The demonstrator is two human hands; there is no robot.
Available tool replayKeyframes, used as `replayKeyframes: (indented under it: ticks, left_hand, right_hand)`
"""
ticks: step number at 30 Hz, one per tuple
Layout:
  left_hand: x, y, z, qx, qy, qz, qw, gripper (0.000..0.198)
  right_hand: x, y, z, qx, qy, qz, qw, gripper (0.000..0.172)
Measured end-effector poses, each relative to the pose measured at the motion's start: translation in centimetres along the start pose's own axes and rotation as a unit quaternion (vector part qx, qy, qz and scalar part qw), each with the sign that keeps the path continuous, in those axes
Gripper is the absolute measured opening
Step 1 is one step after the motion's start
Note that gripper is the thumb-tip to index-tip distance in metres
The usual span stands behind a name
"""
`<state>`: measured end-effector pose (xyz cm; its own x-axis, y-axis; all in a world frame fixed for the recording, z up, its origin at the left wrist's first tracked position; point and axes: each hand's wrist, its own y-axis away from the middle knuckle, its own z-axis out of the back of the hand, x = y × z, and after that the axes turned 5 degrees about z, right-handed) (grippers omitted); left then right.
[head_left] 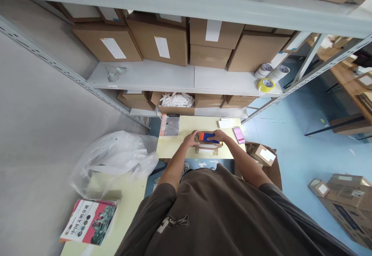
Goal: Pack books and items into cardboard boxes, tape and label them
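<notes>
A small cardboard box (220, 144) lies near the middle of the pale yellow table (186, 122), with a blue and orange item (207, 137) at its opening. My left hand (191, 139) grips the left side of the box, fingers curled at its edge. My right hand (218, 136) is closed on the right end of the blue and orange item, fingertips over it. Nearer to me, a taped package with a white label (206, 151) sits against the box. A grey and pink book (170, 125) lies to the left, and a pink-screened phone (239, 135) to the right.
Shelves (162, 73) with cardboard boxes stand ahead, tape rolls (266, 85) at their right end. A plastic bag (122, 155) and books (90, 221) lie on the left table. An open carton (274, 170) holding a parcel (264, 154) stands by the table's right side.
</notes>
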<state>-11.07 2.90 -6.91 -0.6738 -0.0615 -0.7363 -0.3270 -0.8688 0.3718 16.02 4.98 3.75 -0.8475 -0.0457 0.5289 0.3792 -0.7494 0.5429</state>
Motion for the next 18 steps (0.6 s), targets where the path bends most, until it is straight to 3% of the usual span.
replayKeyframes:
  ticks: [12,18]
  left_hand:
    - [-0.6,-0.7,-1.3,-0.001,-0.043,-0.016,0.999,0.106]
    - [-0.8,-0.9,-1.1,0.006,-0.058,-0.022,0.998,0.102]
  right_hand:
    - [-4.1,2.3,1.1,-0.014,-0.022,0.001,1.0,0.064]
    - [-8.5,4.8,3.1,-0.029,0.003,-0.033,0.999,0.067]
